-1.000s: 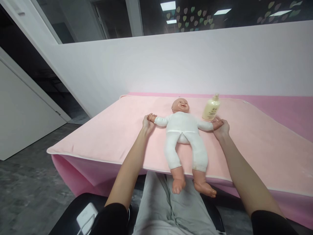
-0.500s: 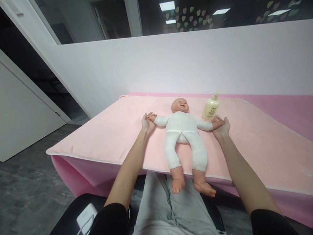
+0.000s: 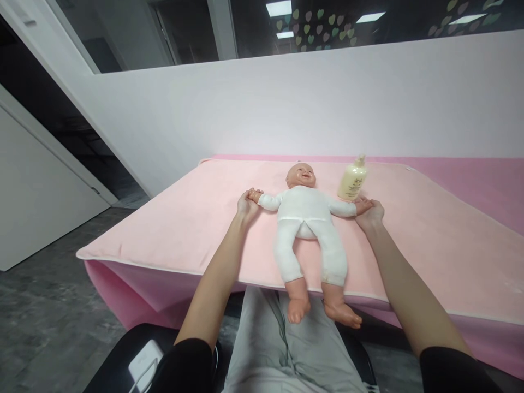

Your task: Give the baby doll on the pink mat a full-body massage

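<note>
A baby doll point(image 3: 303, 204) with a white cloth body lies on its back on a pink mat point(image 3: 184, 218), head toward the wall and arms stretched out sideways. Its bare feet hang over the mat's near edge. My left hand point(image 3: 246, 206) is closed around the doll's hand on the left side. On the other side, my right hand point(image 3: 371, 214) grips the doll's other hand, fingers underneath. Just behind my right hand stands a pale yellow pump bottle point(image 3: 352, 179), upright beside the doll's arm.
A white wall point(image 3: 286, 103) with a window above it rises behind the table. A deeper pink cloth point(image 3: 483, 191) shows under the mat. My legs point(image 3: 282, 349) are beneath the near edge. A white device with a cable point(image 3: 145, 363) lies at lower left.
My fingers have folded slightly inward over the doll's hands. The doll's body and the bottle stay where they were.
</note>
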`<act>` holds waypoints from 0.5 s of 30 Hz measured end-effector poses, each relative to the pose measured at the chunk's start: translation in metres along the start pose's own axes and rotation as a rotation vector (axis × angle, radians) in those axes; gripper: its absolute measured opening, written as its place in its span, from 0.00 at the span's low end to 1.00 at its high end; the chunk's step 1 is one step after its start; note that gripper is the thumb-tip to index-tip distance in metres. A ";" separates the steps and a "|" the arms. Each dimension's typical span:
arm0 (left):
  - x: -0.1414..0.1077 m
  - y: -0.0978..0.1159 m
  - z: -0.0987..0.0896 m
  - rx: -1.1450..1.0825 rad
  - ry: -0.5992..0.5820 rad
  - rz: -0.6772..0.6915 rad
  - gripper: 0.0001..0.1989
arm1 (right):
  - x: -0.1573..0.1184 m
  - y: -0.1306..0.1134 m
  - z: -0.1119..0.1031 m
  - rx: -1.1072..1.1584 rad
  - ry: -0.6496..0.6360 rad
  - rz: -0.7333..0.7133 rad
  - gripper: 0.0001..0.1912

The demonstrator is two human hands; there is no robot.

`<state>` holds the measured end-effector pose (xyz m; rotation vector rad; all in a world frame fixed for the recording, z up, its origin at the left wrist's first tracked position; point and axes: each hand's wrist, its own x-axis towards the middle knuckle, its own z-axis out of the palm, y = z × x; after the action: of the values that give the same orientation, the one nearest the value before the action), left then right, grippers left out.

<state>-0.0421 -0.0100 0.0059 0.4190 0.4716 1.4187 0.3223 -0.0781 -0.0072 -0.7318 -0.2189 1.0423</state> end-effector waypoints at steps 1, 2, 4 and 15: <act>-0.001 0.000 0.001 0.000 0.006 -0.003 0.11 | 0.001 0.001 0.000 -0.002 0.002 -0.003 0.12; -0.002 0.000 0.002 0.000 0.012 -0.004 0.12 | 0.002 0.001 -0.001 -0.007 0.004 -0.004 0.12; -0.003 0.000 0.003 0.004 0.025 -0.003 0.13 | 0.003 0.002 -0.002 -0.019 0.012 -0.008 0.11; -0.003 -0.001 0.002 0.041 -0.008 0.016 0.13 | -0.004 0.000 0.001 -0.115 -0.002 -0.005 0.12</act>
<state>-0.0400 -0.0134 0.0070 0.4623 0.4924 1.4240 0.3202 -0.0812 -0.0061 -0.8330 -0.2843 1.0321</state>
